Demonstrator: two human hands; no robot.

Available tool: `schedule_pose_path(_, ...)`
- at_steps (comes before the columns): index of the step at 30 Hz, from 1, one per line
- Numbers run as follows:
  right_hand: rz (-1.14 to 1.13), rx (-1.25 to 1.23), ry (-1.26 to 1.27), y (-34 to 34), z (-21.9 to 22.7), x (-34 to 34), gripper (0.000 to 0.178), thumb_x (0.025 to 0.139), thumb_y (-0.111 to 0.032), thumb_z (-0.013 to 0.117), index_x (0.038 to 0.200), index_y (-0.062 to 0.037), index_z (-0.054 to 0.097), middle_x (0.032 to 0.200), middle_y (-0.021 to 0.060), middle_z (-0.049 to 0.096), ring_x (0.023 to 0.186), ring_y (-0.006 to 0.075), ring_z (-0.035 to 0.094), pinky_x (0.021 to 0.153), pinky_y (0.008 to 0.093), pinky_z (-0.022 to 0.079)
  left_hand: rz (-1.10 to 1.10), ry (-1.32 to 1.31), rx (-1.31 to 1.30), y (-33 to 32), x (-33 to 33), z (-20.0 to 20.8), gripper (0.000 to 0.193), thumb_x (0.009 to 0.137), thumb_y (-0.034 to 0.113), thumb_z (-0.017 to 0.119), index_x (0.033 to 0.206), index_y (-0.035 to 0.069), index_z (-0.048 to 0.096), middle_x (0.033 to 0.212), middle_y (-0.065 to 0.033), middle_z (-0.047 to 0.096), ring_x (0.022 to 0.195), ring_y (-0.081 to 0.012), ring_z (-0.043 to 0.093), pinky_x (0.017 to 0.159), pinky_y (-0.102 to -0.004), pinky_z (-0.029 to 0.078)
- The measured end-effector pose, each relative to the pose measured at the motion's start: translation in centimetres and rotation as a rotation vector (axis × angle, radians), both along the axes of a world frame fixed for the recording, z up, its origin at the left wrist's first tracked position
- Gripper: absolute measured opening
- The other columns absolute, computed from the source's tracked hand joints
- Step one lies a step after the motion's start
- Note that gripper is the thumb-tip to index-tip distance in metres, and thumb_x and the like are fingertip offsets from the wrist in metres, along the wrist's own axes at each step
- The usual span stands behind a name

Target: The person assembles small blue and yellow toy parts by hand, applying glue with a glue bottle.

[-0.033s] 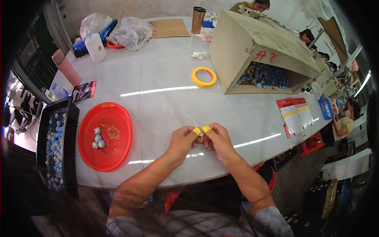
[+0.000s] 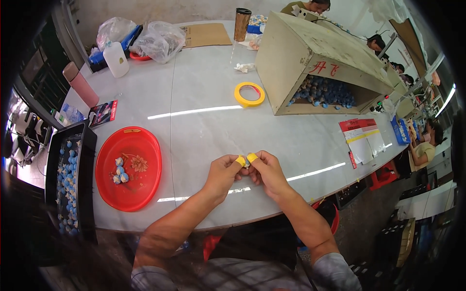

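My left hand point(image 2: 223, 173) and my right hand point(image 2: 270, 174) meet over the table, closed around one small blue-and-white piece point(image 2: 246, 164). Yellow tape wraps both thumbs, whose tips press on the piece from either side. Most of it is hidden by my fingers, so its exact kind does not show. To the left, a round red plastic tray point(image 2: 108, 186) holds several similar small blue-and-white pieces point(image 2: 121, 177), apart from my hands. More such pieces lie in a long black bin point(image 2: 87, 140) at the far left.
Ahead lies a roll of yellow tape point(image 2: 258, 100). A beige box point(image 2: 286, 63) with an open front, full of blue pieces, stands back right, near papers point(image 2: 360, 145). At the back left are a pink bottle point(image 2: 81, 86), white jug point(image 2: 116, 60) and plastic bags point(image 2: 162, 41). People sit beyond.
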State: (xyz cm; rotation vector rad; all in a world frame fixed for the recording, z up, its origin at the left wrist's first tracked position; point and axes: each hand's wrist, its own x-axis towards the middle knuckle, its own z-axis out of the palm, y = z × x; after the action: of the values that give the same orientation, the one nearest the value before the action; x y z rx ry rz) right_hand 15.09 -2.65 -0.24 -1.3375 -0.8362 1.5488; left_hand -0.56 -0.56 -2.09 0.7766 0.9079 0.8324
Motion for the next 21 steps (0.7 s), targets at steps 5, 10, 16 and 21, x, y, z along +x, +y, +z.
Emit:
schedule_pose_path(5,0.018,-0.029,0.033,0.8,0.1,0.0,0.019,0.092,-0.022,0.061,0.085,-0.0061,0.052,0.069,0.0018,0.056,0.054,0.0067,0.045,0.046,0.0229,0.033,0.041,0.007,0.001,0.2,0.2,-0.4,0.024,0.096,0.02,0.06,0.104,-0.002,0.062,0.089,-0.0058,0.065,0.079,-0.0106,0.059,0.068,-0.0241,0.045)
schedule_pose_path(10,-0.023,-0.001,0.004,1.3,0.9,-1.4,0.02,0.092,-0.021,0.061,0.084,-0.0065,0.051,0.07,0.0019,0.054,0.055,0.0063,0.044,0.046,0.0226,0.032,0.127,-0.056,-0.032,0.2,0.2,-0.3,0.024,0.096,0.021,0.061,0.102,-0.002,0.063,0.087,-0.0056,0.065,0.077,-0.011,0.06,0.068,-0.0245,0.046)
schedule_pose_path(16,0.024,-0.031,0.027,1.7,0.9,-1.7,0.02,0.095,-0.022,0.059,0.085,-0.0074,0.049,0.075,0.0013,0.053,0.06,0.0062,0.044,0.051,0.0223,0.036,0.205,-0.102,-0.036,0.1,0.3,-0.7,0.022,0.096,0.02,0.061,0.1,-0.002,0.061,0.085,-0.0063,0.064,0.076,-0.0113,0.06,0.069,-0.0251,0.048)
schedule_pose_path(21,-0.135,0.038,0.024,1.1,0.5,-3.4,0.023,0.099,-0.017,0.052,0.08,-0.0107,0.041,0.076,-0.0008,0.047,0.067,0.0064,0.045,0.058,0.0239,0.042,0.232,-0.115,-0.052,-0.1,1.2,-0.8,0.021,0.096,0.019,0.062,0.098,-0.002,0.06,0.084,-0.0074,0.062,0.074,-0.0126,0.059,0.072,-0.0275,0.05)
